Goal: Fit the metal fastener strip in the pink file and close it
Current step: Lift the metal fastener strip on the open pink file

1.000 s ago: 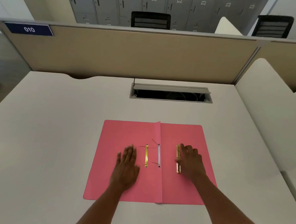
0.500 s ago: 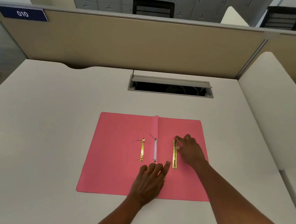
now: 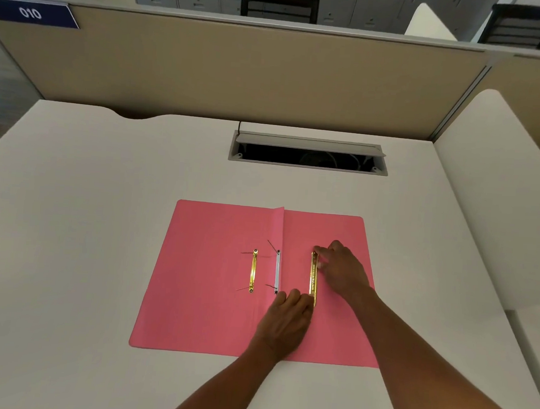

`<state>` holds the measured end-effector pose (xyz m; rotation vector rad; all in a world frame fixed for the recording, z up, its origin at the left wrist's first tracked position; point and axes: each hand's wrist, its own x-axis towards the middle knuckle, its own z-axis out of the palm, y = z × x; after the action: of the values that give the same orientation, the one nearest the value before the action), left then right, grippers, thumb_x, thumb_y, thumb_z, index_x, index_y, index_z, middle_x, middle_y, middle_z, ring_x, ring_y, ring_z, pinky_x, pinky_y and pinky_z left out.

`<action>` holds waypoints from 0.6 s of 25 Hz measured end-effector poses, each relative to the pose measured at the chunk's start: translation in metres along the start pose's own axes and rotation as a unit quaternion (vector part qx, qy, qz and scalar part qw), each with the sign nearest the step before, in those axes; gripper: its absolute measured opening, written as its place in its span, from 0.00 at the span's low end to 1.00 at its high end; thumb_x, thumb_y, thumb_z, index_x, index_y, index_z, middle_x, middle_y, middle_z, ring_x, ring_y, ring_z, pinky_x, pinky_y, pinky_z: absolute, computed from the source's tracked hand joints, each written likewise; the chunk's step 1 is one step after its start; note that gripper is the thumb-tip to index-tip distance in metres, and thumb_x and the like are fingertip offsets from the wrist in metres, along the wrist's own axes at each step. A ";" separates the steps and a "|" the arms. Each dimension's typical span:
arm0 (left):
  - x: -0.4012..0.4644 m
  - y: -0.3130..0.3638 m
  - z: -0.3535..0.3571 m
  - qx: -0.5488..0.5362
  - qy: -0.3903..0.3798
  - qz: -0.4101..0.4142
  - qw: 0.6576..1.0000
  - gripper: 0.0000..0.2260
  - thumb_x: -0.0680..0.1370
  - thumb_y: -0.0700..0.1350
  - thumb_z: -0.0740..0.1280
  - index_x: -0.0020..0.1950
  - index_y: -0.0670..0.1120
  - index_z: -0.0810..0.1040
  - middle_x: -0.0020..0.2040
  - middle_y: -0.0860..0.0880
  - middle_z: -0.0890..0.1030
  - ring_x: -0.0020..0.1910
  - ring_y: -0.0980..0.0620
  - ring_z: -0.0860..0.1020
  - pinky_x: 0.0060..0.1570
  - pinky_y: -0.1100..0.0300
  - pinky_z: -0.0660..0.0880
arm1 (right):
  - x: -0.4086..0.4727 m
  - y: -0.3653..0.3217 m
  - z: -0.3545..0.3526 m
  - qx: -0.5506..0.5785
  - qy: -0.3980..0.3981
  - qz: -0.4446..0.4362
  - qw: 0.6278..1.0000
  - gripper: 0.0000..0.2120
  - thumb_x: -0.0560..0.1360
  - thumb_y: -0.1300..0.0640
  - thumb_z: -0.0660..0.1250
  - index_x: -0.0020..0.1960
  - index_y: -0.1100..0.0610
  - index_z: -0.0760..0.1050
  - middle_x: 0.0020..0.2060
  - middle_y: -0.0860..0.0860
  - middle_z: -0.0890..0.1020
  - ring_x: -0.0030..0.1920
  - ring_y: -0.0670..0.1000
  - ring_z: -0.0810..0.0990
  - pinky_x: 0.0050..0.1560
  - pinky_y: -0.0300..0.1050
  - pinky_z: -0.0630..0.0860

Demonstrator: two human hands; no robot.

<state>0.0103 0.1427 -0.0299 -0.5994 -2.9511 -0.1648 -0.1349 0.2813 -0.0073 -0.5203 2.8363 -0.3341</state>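
Note:
The pink file [image 3: 212, 283] lies open and flat on the desk. On its right half sits a gold metal fastener strip [image 3: 313, 276], running front to back. My right hand [image 3: 342, 271] pinches the strip's far end with its fingertips. My left hand [image 3: 286, 322] rests on the file with its fingers against the strip's near end. A second gold strip [image 3: 253, 271] lies on the left half. Along the spine runs a white strip [image 3: 277, 272] with thin dark prongs sticking out at both ends.
The file sits on a white desk [image 3: 85, 223]. Behind the file is an open cable hatch [image 3: 307, 152], and behind that a beige partition [image 3: 239, 74]. A white divider [image 3: 493, 188] bounds the desk on the right.
My left hand has moved from the file's left half across the spine to the near end of the right gold strip. My right hand has stayed at the strip's far end.

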 end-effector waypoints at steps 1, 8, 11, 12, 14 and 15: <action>0.000 0.000 0.002 -0.001 -0.003 -0.002 1.000 0.13 0.76 0.42 0.60 0.53 0.46 0.83 0.47 0.50 0.78 0.42 0.49 0.74 0.41 0.55 0.74 | 0.001 0.000 0.000 0.017 0.002 0.004 1.000 0.18 0.78 0.59 0.64 0.67 0.48 0.74 0.56 0.54 0.77 0.52 0.53 0.78 0.49 0.47 0.78; -0.003 0.000 0.010 0.006 0.009 -0.001 1.000 0.14 0.77 0.43 0.59 0.56 0.44 0.82 0.48 0.48 0.79 0.44 0.48 0.75 0.42 0.54 0.75 | 0.008 -0.005 -0.005 0.083 0.013 0.020 0.996 0.11 0.77 0.62 0.64 0.57 0.53 0.80 0.53 0.51 0.78 0.49 0.51 0.79 0.50 0.46 0.78; -0.004 0.000 0.010 0.010 0.012 0.004 1.000 0.11 0.77 0.44 0.64 0.56 0.44 0.82 0.48 0.48 0.79 0.43 0.49 0.75 0.41 0.54 0.75 | 0.010 -0.006 -0.008 0.095 0.009 0.026 0.995 0.09 0.76 0.63 0.65 0.52 0.53 0.79 0.51 0.50 0.78 0.48 0.51 0.78 0.48 0.45 0.77; -0.004 0.000 0.010 0.011 0.013 0.004 1.000 0.10 0.76 0.44 0.66 0.55 0.44 0.82 0.47 0.48 0.79 0.43 0.49 0.74 0.41 0.54 0.75 | 0.011 -0.006 -0.008 0.096 0.008 0.026 0.995 0.08 0.76 0.62 0.65 0.52 0.53 0.79 0.51 0.50 0.77 0.48 0.51 0.78 0.47 0.45 0.77; -0.004 0.000 0.011 0.008 0.012 0.001 1.000 0.10 0.76 0.44 0.67 0.55 0.44 0.81 0.47 0.48 0.78 0.43 0.49 0.74 0.41 0.54 0.74 | 0.013 -0.006 -0.010 0.097 0.003 0.024 0.995 0.06 0.76 0.62 0.66 0.51 0.53 0.79 0.50 0.50 0.77 0.47 0.51 0.79 0.48 0.45 0.78; -0.004 0.000 0.012 0.005 0.012 -0.001 1.000 0.10 0.76 0.43 0.66 0.55 0.44 0.81 0.47 0.48 0.78 0.43 0.49 0.74 0.41 0.54 0.74 | 0.013 -0.006 -0.010 0.096 0.001 0.023 0.995 0.06 0.76 0.62 0.67 0.51 0.53 0.78 0.51 0.50 0.77 0.47 0.50 0.79 0.48 0.46 0.78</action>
<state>0.0126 0.1427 -0.0421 -0.5890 -2.9280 -0.1563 -0.1479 0.2723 0.0016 -0.4144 2.7743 -0.5923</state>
